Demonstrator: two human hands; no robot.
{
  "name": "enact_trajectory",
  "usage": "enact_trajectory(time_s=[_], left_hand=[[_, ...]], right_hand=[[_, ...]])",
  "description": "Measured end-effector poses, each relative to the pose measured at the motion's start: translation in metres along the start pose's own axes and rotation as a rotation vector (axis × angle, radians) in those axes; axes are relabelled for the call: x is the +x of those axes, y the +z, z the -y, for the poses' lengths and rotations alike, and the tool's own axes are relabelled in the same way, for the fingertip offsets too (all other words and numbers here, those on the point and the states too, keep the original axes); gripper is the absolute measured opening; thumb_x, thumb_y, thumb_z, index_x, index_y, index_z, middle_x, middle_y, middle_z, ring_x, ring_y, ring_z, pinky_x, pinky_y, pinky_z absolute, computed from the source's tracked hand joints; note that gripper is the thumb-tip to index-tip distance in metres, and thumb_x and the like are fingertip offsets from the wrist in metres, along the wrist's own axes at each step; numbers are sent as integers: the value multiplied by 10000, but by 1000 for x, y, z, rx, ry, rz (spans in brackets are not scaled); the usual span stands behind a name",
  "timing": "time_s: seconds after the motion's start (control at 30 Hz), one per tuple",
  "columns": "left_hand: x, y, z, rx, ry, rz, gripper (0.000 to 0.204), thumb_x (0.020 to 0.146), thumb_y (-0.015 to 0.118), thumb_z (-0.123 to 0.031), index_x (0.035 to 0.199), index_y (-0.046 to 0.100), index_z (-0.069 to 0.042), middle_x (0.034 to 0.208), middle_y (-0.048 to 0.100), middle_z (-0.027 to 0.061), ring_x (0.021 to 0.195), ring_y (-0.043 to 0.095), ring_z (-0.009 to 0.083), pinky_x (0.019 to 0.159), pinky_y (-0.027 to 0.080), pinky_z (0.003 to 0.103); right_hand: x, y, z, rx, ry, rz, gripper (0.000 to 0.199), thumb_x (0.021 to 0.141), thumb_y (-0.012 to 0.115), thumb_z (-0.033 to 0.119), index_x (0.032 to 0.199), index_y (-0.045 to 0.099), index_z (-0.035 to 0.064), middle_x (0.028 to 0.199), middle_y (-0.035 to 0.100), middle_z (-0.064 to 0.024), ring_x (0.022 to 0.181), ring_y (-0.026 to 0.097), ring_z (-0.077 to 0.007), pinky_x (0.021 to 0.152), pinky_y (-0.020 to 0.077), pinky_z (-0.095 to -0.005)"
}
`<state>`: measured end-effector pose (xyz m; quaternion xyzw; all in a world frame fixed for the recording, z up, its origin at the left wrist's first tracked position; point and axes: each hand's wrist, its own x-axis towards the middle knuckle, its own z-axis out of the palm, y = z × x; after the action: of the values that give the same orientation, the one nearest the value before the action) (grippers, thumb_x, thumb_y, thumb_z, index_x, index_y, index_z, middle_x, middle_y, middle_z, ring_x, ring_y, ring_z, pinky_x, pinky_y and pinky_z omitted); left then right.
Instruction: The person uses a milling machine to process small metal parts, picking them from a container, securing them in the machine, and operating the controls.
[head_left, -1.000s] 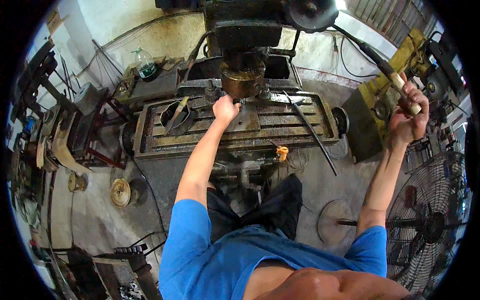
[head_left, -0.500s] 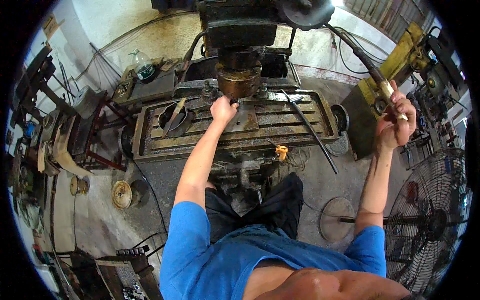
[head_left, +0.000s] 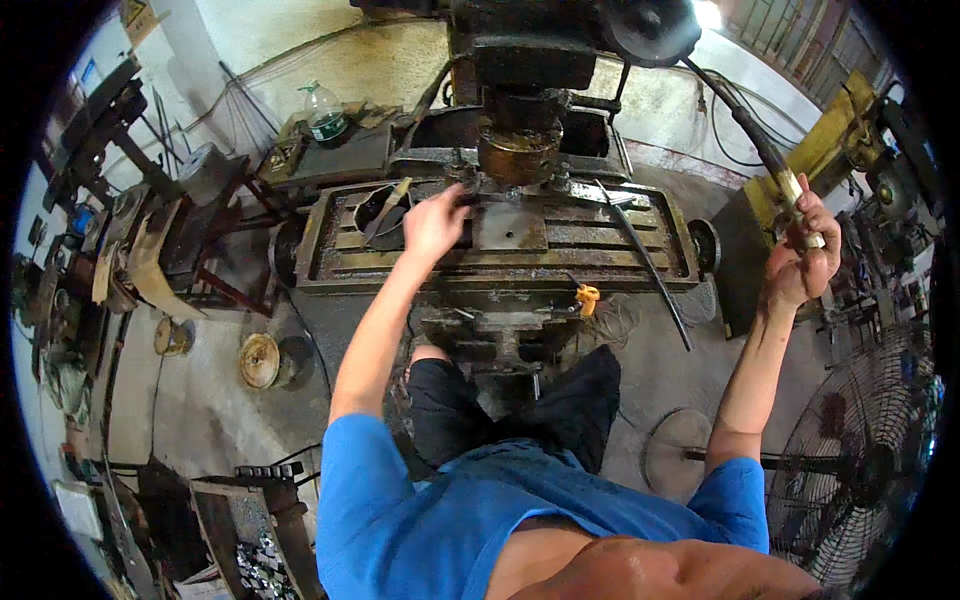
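Note:
My right hand (head_left: pixel 803 245) is wrapped round the pale end of a long lever (head_left: pixel 768 152) that slopes down from the machine's head. My left hand (head_left: pixel 437 222) hovers over the slotted machine table (head_left: pixel 600 262), its fingers curled and partly smeared by motion; whatever they pinch is hidden. Just left of it stands a dark pot (head_left: pixel 374 207) with a wooden-handled brush (head_left: pixel 402 191) in it. To its right lies a flat metal plate (head_left: pixel 508 220) with a small hole, below the brown round spindle head (head_left: pixel 518 150).
A long dark bar (head_left: pixel 645 262) lies across the table's right end, jutting past the front edge. An orange-yellow tool (head_left: pixel 586 298) hangs at the front. A large fan (head_left: pixel 850 450) stands at right. A plastic bottle (head_left: pixel 325 115) sits at the back left.
My left hand has drawn away from beneath the spindle head, moving left toward the pot. My right hand keeps its hold on the lever. The whole view has shifted slightly.

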<state>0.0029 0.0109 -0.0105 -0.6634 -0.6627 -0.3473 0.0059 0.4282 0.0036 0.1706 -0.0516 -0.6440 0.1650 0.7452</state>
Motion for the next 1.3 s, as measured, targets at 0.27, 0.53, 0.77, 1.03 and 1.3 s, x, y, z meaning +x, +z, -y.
enact_trajectory(time_s=[0.27, 0.53, 0.77, 1.03, 1.3], left_hand=[[-50, -75, 77, 488, -62, -42, 414, 782, 582, -334, 1156, 529, -165, 779, 555, 134, 631, 591, 310, 535, 468, 409], [-55, -65, 102, 573, 26, 94, 347, 808, 541, -227, 1127, 537, -91, 771, 600, 136, 660, 606, 309, 565, 468, 421], [-65, -46, 83, -225, -299, -301, 206, 827, 514, -153, 946, 614, -20, 834, 621, 189, 790, 605, 347, 683, 467, 400], [-15, 18, -2, -139, -154, -172, 184, 809, 531, -151, 897, 629, -23, 793, 618, 179, 758, 601, 331, 663, 462, 377], [9, 60, -21, -100, -136, -189, 143, 768, 523, -105, 810, 622, -10, 738, 594, 214, 750, 576, 381, 663, 458, 440]], right_hand=[[5, 3, -2, 24, -21, -27, 239, 595, 412, 89, 769, 514, -38, 833, 525, -167, 897, 521, -285, 1011, 231, -565], [15, -1, -1, 45, -26, 20, 321, 563, 362, 36, 815, 534, -63, 877, 544, -211, 914, 522, -288, 1007, 237, -575], [16, -7, -7, 46, -66, 24, 343, 554, 367, 24, 833, 542, -73, 847, 549, -207, 872, 531, -282, 997, 247, -581], [5, 1, 0, -9, 6, 7, 258, 564, 398, 28, 769, 534, -51, 826, 544, -177, 865, 523, -266, 988, 256, -575], [-2, 8, -1, 43, -18, -71, 283, 560, 390, 34, 782, 546, -47, 817, 545, -166, 869, 528, -263, 1001, 233, -578]])
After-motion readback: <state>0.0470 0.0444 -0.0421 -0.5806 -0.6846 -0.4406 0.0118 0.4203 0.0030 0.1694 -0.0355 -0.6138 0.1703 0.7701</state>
